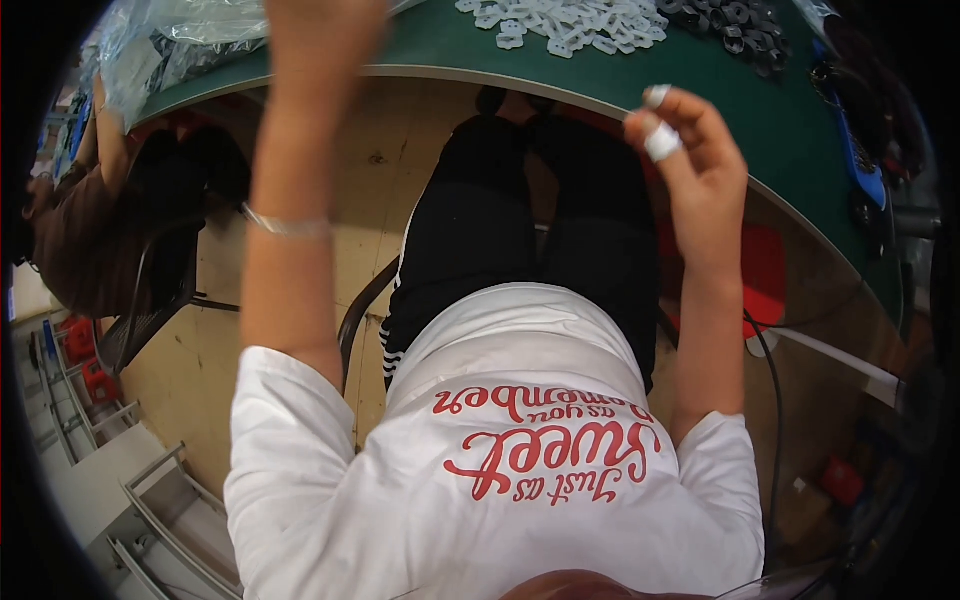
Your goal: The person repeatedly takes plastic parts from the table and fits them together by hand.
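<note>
My left hand point(325, 40) reaches over the far side of the green table point(440, 45). It is smeared by motion and its fingers run past the upper edge, so whether they hold anything is hidden. My right hand point(705, 165) hovers at the table's near edge, fingers loosely curled. White wrapping covers parts of its thumb and a finger; the two tips stand a little apart, and no object shows between them. Beyond it on the table lie a pile of small white plastic parts point(570, 22) and a pile of small black parts point(735, 28).
Clear plastic bags point(180, 45) cover the table's left end. A blue tool-like object point(862, 165) lies near the right edge. At the left sits another person point(85, 230) on a chair. A red stool point(762, 280) stands under the table at right.
</note>
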`<action>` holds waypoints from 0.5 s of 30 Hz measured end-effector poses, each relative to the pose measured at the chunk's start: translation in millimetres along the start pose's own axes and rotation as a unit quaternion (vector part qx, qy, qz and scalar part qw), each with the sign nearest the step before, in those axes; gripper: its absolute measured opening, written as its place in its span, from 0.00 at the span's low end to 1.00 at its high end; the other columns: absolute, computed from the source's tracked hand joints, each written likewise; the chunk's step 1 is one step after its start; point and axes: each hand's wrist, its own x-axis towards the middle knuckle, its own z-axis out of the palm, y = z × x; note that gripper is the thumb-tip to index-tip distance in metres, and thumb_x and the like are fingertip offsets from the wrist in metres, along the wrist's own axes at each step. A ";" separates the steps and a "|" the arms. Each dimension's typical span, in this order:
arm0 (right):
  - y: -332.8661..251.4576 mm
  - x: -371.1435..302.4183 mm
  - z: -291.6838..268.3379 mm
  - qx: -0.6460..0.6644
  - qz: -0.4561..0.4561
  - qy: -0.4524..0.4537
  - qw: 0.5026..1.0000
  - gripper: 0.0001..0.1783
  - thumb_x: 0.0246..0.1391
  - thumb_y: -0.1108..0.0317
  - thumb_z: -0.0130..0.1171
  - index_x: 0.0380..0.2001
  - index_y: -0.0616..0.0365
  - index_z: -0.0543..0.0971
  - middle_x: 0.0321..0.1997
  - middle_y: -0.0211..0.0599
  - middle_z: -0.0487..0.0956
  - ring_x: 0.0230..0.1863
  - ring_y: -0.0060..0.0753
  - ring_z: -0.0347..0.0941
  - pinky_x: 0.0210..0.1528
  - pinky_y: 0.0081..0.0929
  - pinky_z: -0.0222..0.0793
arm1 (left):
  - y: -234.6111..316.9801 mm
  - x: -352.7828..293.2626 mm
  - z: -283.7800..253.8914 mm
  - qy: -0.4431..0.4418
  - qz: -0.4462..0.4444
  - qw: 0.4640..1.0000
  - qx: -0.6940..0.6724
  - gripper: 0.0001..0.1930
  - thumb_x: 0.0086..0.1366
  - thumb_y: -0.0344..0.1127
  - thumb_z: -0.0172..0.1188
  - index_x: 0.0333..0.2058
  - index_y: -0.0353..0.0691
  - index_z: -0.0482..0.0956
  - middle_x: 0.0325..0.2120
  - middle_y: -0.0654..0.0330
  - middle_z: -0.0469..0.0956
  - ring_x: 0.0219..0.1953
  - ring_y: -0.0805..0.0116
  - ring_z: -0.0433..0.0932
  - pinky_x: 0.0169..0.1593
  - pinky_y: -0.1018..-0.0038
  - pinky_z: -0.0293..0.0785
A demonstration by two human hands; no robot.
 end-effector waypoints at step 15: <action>30.2 84.4 -25.2 -0.331 -0.084 0.096 0.935 0.10 0.55 0.70 0.59 0.40 0.59 0.79 0.39 0.29 0.80 0.37 0.18 0.76 0.37 0.20 0.70 | -17.4 -150.5 13.0 -0.198 -0.579 0.607 -0.508 0.19 0.62 0.28 0.53 0.51 0.28 0.69 0.41 0.52 0.74 0.33 0.71 0.71 0.30 0.82 0.69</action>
